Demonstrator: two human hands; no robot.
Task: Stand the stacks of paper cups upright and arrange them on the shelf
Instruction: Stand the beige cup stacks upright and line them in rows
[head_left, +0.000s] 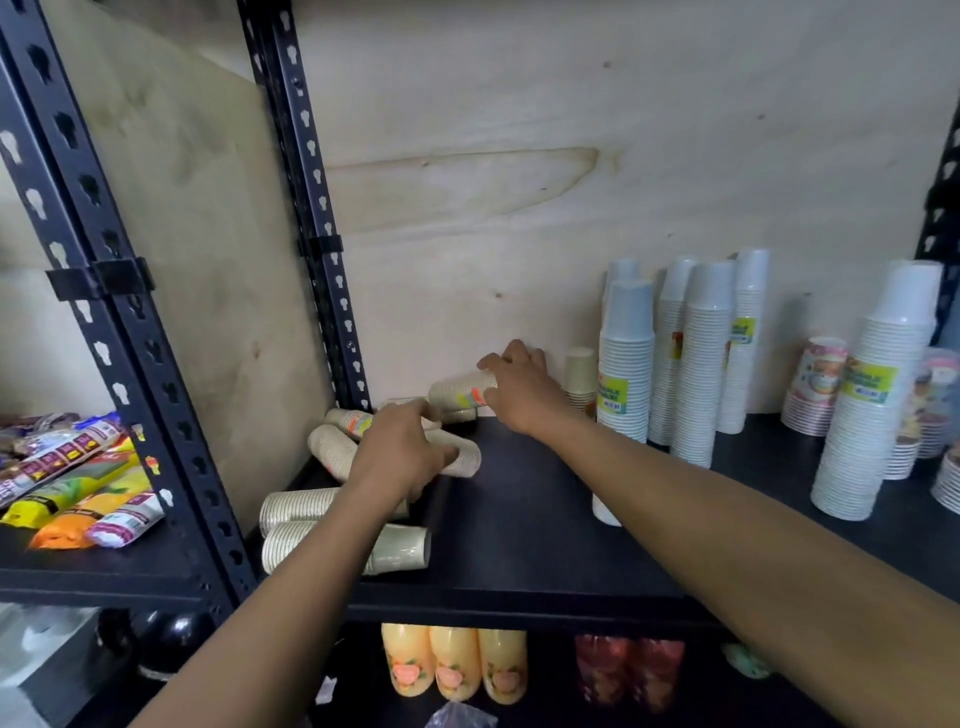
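Right hand (511, 389) grasps tilted beige cup stack (462, 388) at shelf (519, 519) rear, 12 o'clock. Left hand (400, 457) grips lying stack (457, 456), 9 o'clock side among toppled stacks (296, 525).

Bare shelf (524, 519) strip open mid-front – toppled beige cup stacks (332, 525) crowd left by the black post (317, 218), upright white cup stacks (696, 364) wall off right

Several cup stacks (332, 525) are lying on their sides at the left end of the shelf (519, 519), near the rack post (311, 218). Upright stacks (701, 364) are standing at the right, against the back wall (519, 208). Bottles (452, 667) are sitting on the level below.
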